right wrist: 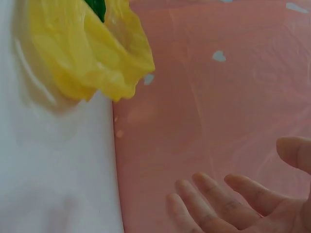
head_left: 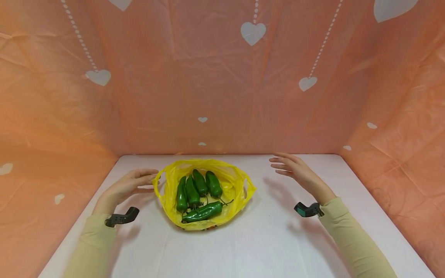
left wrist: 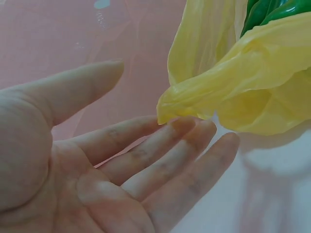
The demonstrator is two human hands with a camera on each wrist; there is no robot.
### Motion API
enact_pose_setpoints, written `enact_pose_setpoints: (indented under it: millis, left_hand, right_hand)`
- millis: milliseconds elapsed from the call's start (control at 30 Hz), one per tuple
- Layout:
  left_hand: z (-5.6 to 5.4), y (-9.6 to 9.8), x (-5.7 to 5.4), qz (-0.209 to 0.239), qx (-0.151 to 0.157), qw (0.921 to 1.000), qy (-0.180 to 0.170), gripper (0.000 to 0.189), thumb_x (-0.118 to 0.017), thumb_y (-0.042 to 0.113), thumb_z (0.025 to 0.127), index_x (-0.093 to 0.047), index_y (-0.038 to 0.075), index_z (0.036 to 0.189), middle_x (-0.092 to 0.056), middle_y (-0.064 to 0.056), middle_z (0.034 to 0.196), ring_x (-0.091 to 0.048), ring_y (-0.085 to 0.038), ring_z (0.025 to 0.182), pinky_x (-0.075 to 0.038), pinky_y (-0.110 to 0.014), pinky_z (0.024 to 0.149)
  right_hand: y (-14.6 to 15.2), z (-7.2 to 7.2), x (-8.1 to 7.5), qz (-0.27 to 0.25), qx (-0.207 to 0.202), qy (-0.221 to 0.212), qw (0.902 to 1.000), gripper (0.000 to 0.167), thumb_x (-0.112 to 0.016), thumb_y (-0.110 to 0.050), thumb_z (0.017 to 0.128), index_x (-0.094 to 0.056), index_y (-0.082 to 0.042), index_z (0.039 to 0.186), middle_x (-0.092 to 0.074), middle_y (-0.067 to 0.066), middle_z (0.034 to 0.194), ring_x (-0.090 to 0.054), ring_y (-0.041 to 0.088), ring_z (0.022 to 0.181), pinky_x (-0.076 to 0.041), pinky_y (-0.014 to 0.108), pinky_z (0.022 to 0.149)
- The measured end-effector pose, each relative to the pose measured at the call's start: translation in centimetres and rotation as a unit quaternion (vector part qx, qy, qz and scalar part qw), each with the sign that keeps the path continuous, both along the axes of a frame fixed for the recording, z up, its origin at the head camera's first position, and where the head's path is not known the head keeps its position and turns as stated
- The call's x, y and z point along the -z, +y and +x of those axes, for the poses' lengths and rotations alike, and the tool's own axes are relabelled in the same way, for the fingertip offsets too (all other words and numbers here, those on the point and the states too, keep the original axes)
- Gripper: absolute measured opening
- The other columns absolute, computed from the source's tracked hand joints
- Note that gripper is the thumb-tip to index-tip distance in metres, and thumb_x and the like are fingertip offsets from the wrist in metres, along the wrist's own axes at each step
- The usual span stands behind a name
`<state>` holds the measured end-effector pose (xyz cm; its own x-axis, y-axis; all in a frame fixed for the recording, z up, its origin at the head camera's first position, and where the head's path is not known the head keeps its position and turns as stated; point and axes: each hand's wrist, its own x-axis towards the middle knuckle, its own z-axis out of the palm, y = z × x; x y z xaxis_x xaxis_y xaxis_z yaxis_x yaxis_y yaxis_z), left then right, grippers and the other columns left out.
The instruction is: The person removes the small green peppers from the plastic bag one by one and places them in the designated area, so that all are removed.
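A yellow plastic bag (head_left: 229, 218) lies spread wide at its mouth on the white table, its two handle loops to the left and right. Inside it are several glossy green peppers (head_left: 205, 212), one lying crosswise in front of the others. At the bag's left handle is my left hand (head_left: 126, 187), fingers extended; in the left wrist view the fingertips (left wrist: 226, 145) meet or nearly meet the yellow handle, and whether they touch I cannot tell. My right hand (head_left: 297, 172) hovers to the right of the bag, apart from it, fingers loosely extended and holding nothing.
The white tabletop (head_left: 208, 255) extends around the bag. An orange-pink cloth (head_left: 215, 96) with pale hearts hangs behind and at both sides. Each wrist wears a dark band, the left band (head_left: 121, 219) and the right band (head_left: 308, 209).
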<state>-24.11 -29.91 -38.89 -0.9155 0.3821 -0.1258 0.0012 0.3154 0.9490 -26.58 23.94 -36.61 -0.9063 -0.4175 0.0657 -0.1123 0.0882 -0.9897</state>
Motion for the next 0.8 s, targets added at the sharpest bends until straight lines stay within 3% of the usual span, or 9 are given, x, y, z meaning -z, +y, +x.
enact_pose_setpoints:
  millis: [200,400,800]
  left_hand:
    - [-0.1,0.0,0.6,0.008,0.008,0.9999,-0.004,0.055,-0.051,0.018,0.101,-0.031,-0.012,0.142,-0.042,-0.033,0.137,-0.042,-0.046,0.125,-0.049,-0.042,0.095]
    - [-0.2,0.1,0.9,0.034,0.007,0.9994,-0.007,0.055,-0.052,0.013,0.1,-0.029,-0.019,0.139,-0.047,-0.034,0.131,-0.052,-0.037,0.119,-0.048,-0.042,0.095]
    - [-0.3,0.7,1.1,0.052,-0.019,0.998,-0.03,0.055,-0.054,0.013,0.099,-0.032,-0.021,0.136,-0.061,-0.023,0.12,-0.062,-0.028,0.108,-0.053,-0.032,0.088]
  right_hand:
    - [-1.3,0.1,-0.2,-0.033,-0.015,-0.013,0.9993,0.052,-0.04,-0.022,0.104,-0.027,0.009,0.144,-0.036,0.033,0.141,-0.039,0.045,0.128,-0.04,0.046,0.103]
    - [-2.9,0.5,-0.9,-0.055,-0.037,-0.043,0.9969,0.052,-0.042,-0.024,0.104,-0.03,0.005,0.145,-0.037,0.031,0.142,-0.039,0.044,0.128,-0.041,0.045,0.103]
    - [-6.0,1.0,-1.5,-0.06,-0.085,-0.069,0.9921,0.051,-0.042,-0.025,0.104,-0.033,0.005,0.144,-0.039,0.029,0.142,-0.042,0.041,0.128,-0.04,0.043,0.105]
